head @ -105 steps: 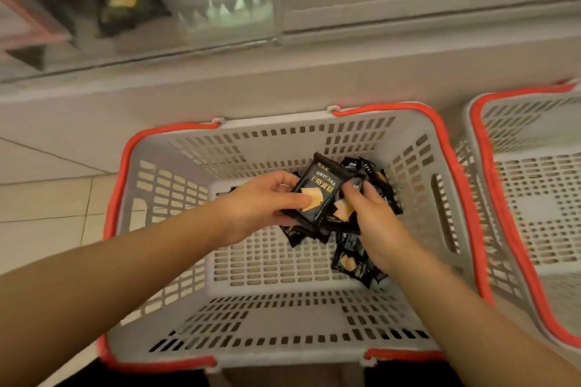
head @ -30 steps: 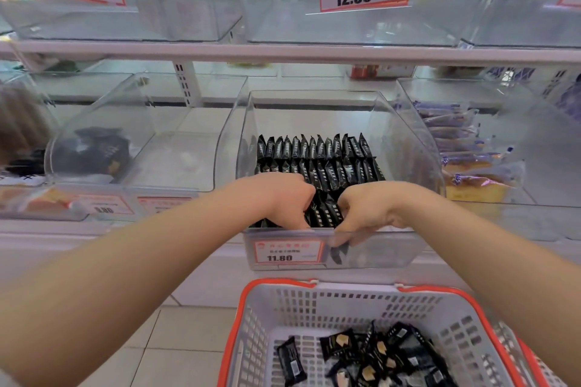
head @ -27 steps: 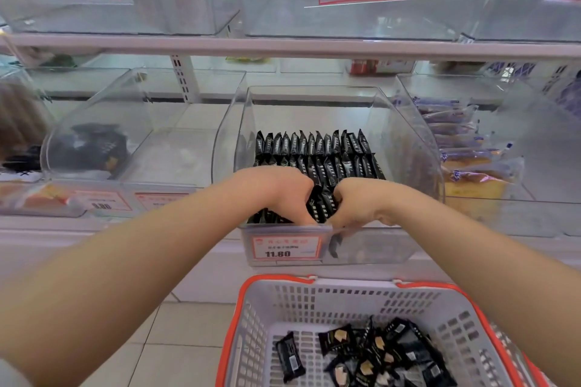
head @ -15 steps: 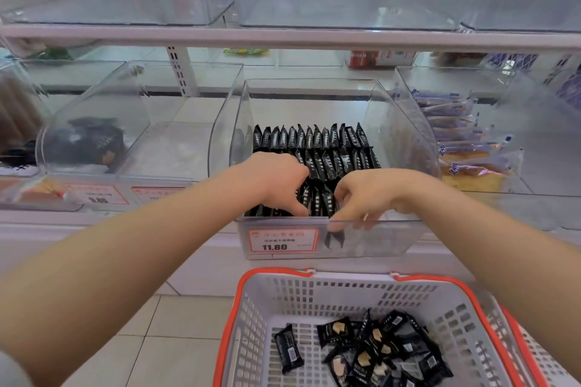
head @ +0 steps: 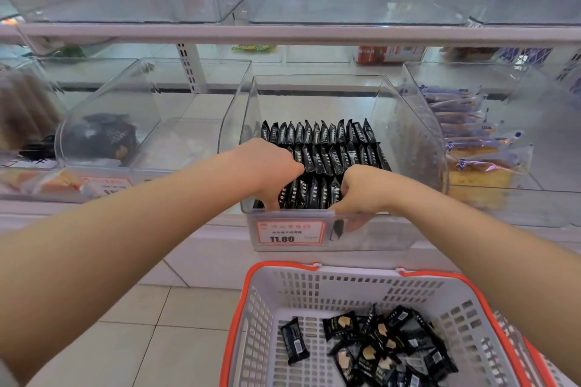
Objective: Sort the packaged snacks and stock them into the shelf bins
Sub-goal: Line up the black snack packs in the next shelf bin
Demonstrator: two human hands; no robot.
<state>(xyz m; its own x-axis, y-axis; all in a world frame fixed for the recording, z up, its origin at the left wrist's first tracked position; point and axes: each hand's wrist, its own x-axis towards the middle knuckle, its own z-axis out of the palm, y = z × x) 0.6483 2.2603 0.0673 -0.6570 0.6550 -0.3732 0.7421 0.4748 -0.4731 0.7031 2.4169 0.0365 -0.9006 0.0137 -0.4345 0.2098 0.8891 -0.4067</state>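
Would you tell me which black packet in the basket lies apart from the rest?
The lone packet at the basket's left side, back face up showing a white label. The others are heaped together to its right, several showing yellow fronts.

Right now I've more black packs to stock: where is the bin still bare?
Bin: bare floor behind the back row of packs, up to the rear wall, and at the front right corner beyond the right hand. Crowded in the front rows between the left hand and the right.
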